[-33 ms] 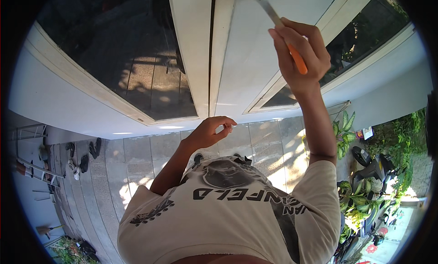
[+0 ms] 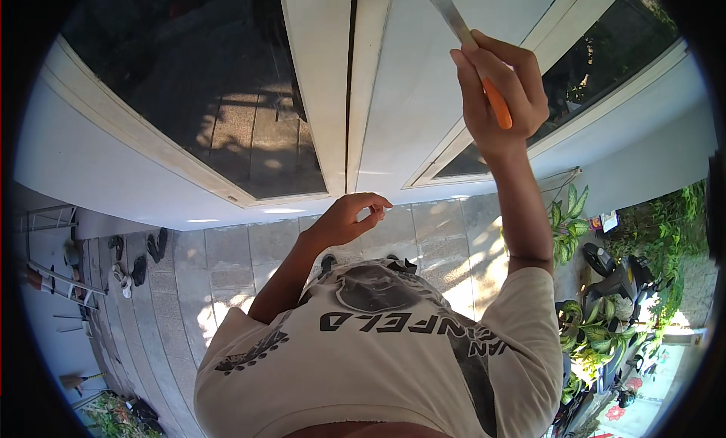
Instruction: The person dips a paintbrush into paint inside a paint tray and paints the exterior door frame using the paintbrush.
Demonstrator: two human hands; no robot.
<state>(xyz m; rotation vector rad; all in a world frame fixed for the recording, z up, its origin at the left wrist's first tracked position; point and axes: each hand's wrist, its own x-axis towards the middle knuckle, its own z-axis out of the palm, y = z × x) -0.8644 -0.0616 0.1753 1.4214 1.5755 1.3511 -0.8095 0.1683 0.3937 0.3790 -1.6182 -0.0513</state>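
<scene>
My right hand (image 2: 508,97) is closed around a tool with an orange handle (image 2: 497,104) and a long flat metal blade (image 2: 448,13), held up over a white panel (image 2: 408,82) between two glazed openings. The blade points to the upper left and its end is at the frame's top edge; whether it touches the panel I cannot tell. My left hand (image 2: 355,219) hangs lower, near the bottom of the white frame (image 2: 336,135), its fingers loosely curved and apart, with nothing visible in them.
Dark glass panes (image 2: 189,82) flank the panel. Paving (image 2: 189,271) lies below, with footwear (image 2: 138,268) at left beside metal racks or ladders (image 2: 64,279). At right are leafy plants (image 2: 571,226), a dark scooter (image 2: 605,283) and a hanging cord.
My right hand and the tool in it have shifted very slightly downward. My left hand looks unchanged.
</scene>
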